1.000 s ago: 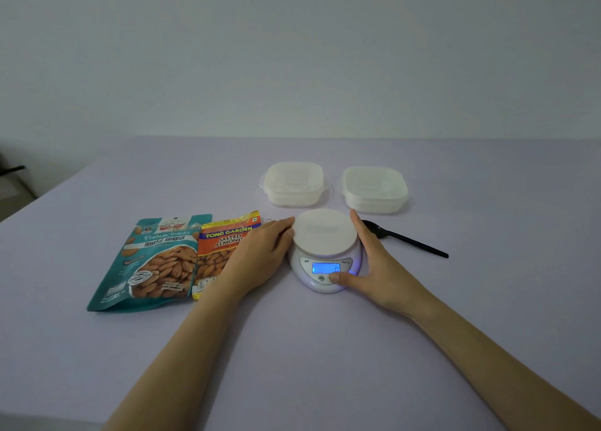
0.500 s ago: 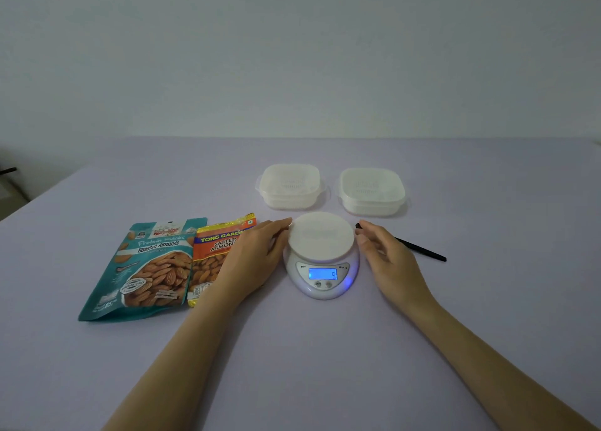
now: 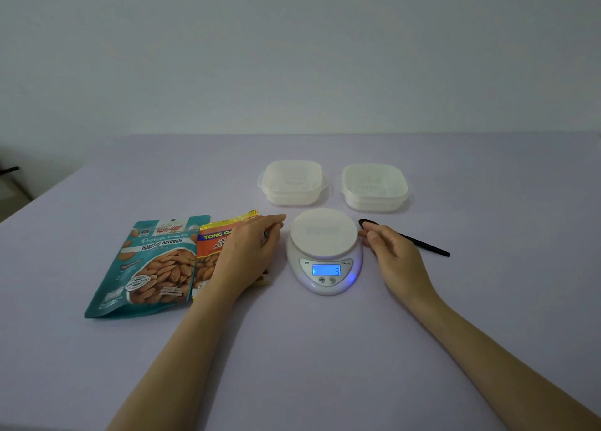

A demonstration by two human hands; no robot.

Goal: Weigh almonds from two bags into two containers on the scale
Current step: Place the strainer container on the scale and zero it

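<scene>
A white kitchen scale (image 3: pixel 324 250) with a lit blue display sits at the table's middle, its round platform bare. Behind it stand two white plastic containers, one on the left (image 3: pixel 293 182) and one on the right (image 3: pixel 374 186). A teal roasted-almond bag (image 3: pixel 153 265) and an orange salted-almond bag (image 3: pixel 214 255) lie flat to the left. My left hand (image 3: pixel 248 252) rests over the orange bag, fingers relaxed, just left of the scale. My right hand (image 3: pixel 395 253) lies right of the scale with loosely bent fingers, holding nothing.
A black plastic spoon (image 3: pixel 413 240) lies on the lilac table (image 3: pixel 325 349) right of the scale, its bowl end partly under my right fingers. A pale wall rises behind the table. The table's left edge runs diagonally at far left.
My right hand left the scale's front buttons and drew back to the scale's right side. My left hand let go of the platform's rim and shifted slightly left.
</scene>
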